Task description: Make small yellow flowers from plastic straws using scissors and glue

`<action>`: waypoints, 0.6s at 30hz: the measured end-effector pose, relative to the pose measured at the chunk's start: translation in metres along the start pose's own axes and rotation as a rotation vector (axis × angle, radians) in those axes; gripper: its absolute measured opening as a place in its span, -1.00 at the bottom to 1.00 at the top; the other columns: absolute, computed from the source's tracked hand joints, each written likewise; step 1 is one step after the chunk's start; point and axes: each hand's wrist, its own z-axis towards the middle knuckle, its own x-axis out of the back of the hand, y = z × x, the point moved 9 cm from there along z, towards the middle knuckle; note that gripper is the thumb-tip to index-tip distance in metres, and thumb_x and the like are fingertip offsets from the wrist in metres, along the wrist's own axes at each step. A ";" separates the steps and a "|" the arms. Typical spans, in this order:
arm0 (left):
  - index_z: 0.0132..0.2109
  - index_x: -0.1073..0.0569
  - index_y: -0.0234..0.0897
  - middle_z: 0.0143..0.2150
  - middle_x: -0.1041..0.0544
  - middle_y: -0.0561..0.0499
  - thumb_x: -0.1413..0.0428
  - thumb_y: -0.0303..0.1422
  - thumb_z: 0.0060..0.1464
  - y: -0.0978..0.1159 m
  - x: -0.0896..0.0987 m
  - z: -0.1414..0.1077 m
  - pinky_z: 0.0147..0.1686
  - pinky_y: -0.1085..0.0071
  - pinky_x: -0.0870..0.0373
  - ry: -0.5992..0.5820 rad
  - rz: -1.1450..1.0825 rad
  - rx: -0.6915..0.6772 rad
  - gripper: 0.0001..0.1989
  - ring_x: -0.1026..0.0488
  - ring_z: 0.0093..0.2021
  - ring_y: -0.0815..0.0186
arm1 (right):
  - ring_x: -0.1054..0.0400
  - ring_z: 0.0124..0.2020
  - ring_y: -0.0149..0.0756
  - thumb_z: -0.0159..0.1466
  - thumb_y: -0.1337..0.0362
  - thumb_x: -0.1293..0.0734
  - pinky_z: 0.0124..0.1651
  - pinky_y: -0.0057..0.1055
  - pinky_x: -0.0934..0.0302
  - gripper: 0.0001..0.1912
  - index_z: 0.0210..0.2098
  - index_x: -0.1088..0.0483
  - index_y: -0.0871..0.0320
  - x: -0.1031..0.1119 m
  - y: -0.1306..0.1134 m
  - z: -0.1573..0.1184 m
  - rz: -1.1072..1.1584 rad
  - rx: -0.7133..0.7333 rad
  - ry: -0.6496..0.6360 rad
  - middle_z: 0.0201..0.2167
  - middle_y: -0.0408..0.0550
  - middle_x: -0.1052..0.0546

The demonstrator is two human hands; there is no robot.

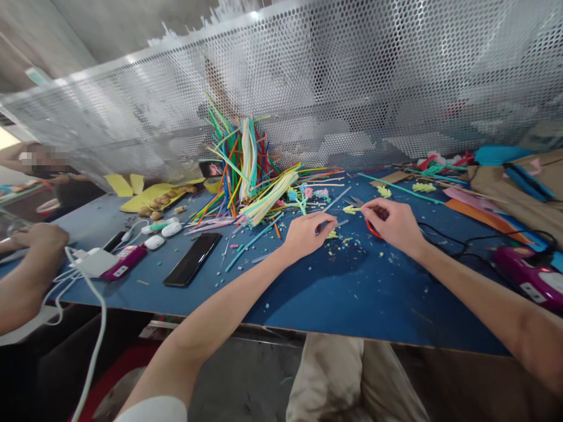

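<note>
Head cam view, and it's a busy bench. Closest thing to a container is a yellow sheet (152, 191) at back left with a cluster of brown lumps (161, 200) on it, too bunched to count. The big heap of colourful sticks (248, 164) might be in a holder, but I can't tell, the base is buried.

Left hand (310, 234) has thumb and forefinger pinched together, with pale strips (338, 199) right at the fingertips; can't tell if it's actually gripping one. Right hand (389, 223) is curled, fingertips together, over the orange-red handle of one pair of scissors (373, 228), blades pointing toward the heap; can't tell if it's holding them.

Counts: I get four yellow fuzzy pieces (384, 191), one by the blades, one just under the left hand, two further back right. Three little flower heads (one blue, two pink) (308, 192) sit behind the hands. Two purple power strips (123, 262), one at each side, and one big black phone (192, 259) lying flat.

Tabletop (308, 299) is blue and littered with crumbs. Behind it there's a perforated metal screen (373, 76), and a co-worker's hand (41, 240) rests at far left.
</note>
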 end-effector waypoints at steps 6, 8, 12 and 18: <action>-0.24 -0.53 -0.24 -0.32 -0.60 0.02 0.04 -0.22 0.40 -0.001 0.004 0.001 -0.36 0.46 -0.30 0.020 0.066 0.024 -0.67 -0.47 -0.39 0.40 | -0.47 -0.41 -0.20 0.34 -0.01 -0.30 -0.27 -0.23 -0.31 -0.70 -0.26 -0.56 0.04 0.001 0.002 0.000 -0.011 -0.019 0.016 -0.41 -0.06 -0.62; -0.37 -0.48 -0.25 -0.44 -0.53 0.05 0.04 -0.18 0.39 -0.002 0.005 0.001 -0.41 0.45 -0.24 0.033 0.113 0.032 -0.60 -0.41 -0.46 0.40 | -0.47 -0.41 -0.21 0.34 -0.01 -0.30 -0.27 -0.23 -0.31 -0.70 -0.27 -0.56 0.04 0.003 0.003 0.000 -0.017 -0.028 0.029 -0.42 -0.07 -0.62; -0.54 -0.35 -0.26 -0.58 -0.41 0.09 -0.04 -0.17 0.32 -0.004 0.005 0.001 -0.48 0.43 -0.14 0.023 0.145 0.048 -0.54 -0.29 -0.56 0.43 | -0.49 -0.41 -0.21 0.33 0.00 -0.31 -0.25 -0.23 -0.33 -0.71 -0.27 -0.56 0.04 0.003 0.004 0.000 -0.013 -0.038 0.038 -0.41 -0.07 -0.63; -0.33 -0.53 -0.23 -0.37 -0.59 0.08 -0.12 -0.18 0.28 0.000 0.003 0.000 -0.34 0.45 -0.33 0.010 0.041 0.040 -0.73 -0.43 -0.45 0.42 | -0.51 -0.39 -0.19 0.33 0.01 -0.31 -0.24 -0.24 -0.33 -0.72 -0.26 -0.56 0.04 0.003 0.002 0.000 -0.030 -0.032 0.026 -0.40 -0.06 -0.63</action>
